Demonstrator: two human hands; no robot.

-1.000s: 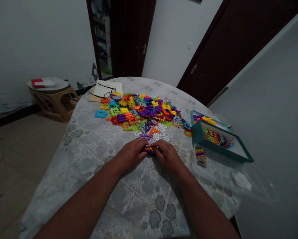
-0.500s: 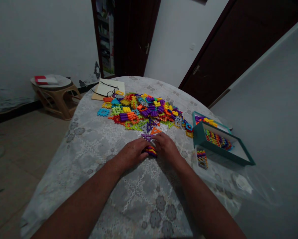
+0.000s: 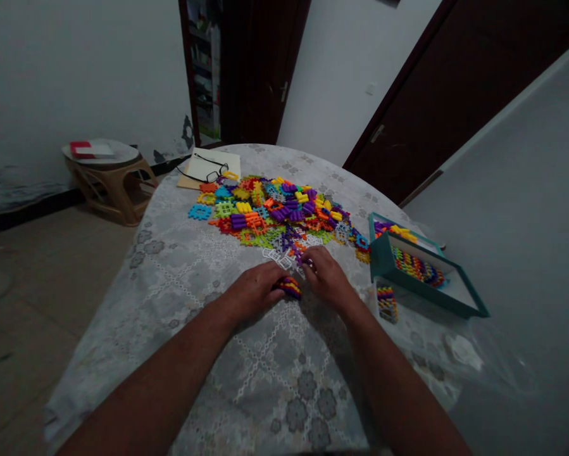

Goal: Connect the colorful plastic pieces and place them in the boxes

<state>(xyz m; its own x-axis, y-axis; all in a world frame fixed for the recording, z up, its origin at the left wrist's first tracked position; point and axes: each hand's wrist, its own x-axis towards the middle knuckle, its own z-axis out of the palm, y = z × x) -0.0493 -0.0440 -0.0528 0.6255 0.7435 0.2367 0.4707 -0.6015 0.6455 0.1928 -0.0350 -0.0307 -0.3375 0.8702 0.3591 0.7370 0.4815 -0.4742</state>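
Observation:
My left hand [image 3: 256,288] is closed round the left end of a small assembled block [image 3: 291,287] of yellow, orange, red and purple plastic pieces, low over the tablecloth. Just to its right, my right hand [image 3: 328,278] pinches a purple toothed building piece [image 3: 297,251]; the fingers hide part of it. White openwork pieces [image 3: 277,257] lie right beyond both hands. Behind them spreads a heap of colourful interlocking plastic pieces [image 3: 275,212].
A green box [image 3: 455,309] with assembled pieces stands at the right, its lid [image 3: 440,248] behind. A clear container [image 3: 376,304] holds another block. Eyeglasses [image 3: 212,176] rest on a notebook [image 3: 196,166] at the back left. A stool [image 3: 123,183] is beyond the table.
My right hand has shifted slightly right, away from the block, and the purple piece has moved and turned with it. My left hand keeps its hold on the block.

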